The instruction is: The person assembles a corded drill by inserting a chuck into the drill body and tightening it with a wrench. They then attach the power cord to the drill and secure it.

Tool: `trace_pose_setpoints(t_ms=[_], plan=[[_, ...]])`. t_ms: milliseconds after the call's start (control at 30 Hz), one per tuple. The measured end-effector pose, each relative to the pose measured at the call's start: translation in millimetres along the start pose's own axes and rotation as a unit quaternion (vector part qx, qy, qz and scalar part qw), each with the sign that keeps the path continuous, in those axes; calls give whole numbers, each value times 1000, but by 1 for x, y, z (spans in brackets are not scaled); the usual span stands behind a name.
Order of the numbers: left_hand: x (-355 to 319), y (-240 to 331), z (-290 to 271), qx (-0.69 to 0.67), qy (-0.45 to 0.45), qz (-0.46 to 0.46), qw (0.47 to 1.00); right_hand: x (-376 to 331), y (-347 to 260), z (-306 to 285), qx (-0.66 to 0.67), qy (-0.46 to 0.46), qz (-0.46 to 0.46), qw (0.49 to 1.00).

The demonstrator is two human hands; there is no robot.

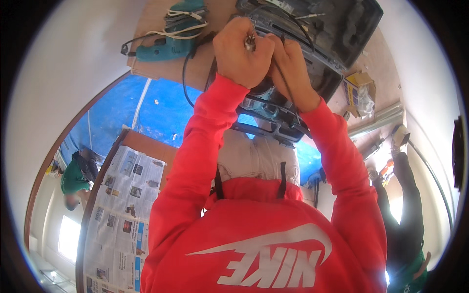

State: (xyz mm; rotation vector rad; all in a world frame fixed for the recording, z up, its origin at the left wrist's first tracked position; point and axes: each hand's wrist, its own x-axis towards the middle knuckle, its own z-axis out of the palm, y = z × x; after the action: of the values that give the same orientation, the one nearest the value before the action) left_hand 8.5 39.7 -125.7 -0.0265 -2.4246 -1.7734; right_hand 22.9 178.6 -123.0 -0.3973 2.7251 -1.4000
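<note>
Both hands bunched on a small metal piece and black cord, over an open tool case.

From the left: one teal drill [168, 46] with its coiled cable lies on the wooden board [146, 68], well apart from the work. The left hand [240, 51] has its grip closed tight on a small metal piece [250, 43]; the right hand [293, 73], touching it, is closed round a black cord [288, 88]. The piece looks hard, light and slick, best pinched by its shank; the cord is limp and should be taken close to its end. Just beyond sits one dark open tool case [342, 29], and below the hands a second teal power tool [266, 105]. One cardboard box [359, 90] lies to the right.
</note>
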Motion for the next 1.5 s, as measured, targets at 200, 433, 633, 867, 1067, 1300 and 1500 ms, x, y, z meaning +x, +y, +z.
trace_pose_setpoints(t_ms=[200, 433, 633, 867, 1067, 1300, 1500], plan=[[-5, 6, -30, -224, -137, -137, 955, 12, -11, -38, 269, -121, 273, 916], [3, -17, -61, -435, -294, -177, 833, -27, -37, -88, 330, -28, 247, 911], [11, -11, -78, -293, -346, -171, 875, -40, -73, -48, 212, 42, 236, 947], [-11, -5, -53, -170, -150, -197, 954, -22, -73, 3, 212, 158, 233, 936], [-5, -10, -24, -314, -50, -198, 927, -10, -62, 16, 104, 164, 124, 973], [-5, -7, -35, -186, -101, -241, 947, -9, -46, 28, 123, 236, 87, 960], [-7, -5, -29, -276, -75, -266, 920, -23, -51, 25, -2, 213, 12, 977]])
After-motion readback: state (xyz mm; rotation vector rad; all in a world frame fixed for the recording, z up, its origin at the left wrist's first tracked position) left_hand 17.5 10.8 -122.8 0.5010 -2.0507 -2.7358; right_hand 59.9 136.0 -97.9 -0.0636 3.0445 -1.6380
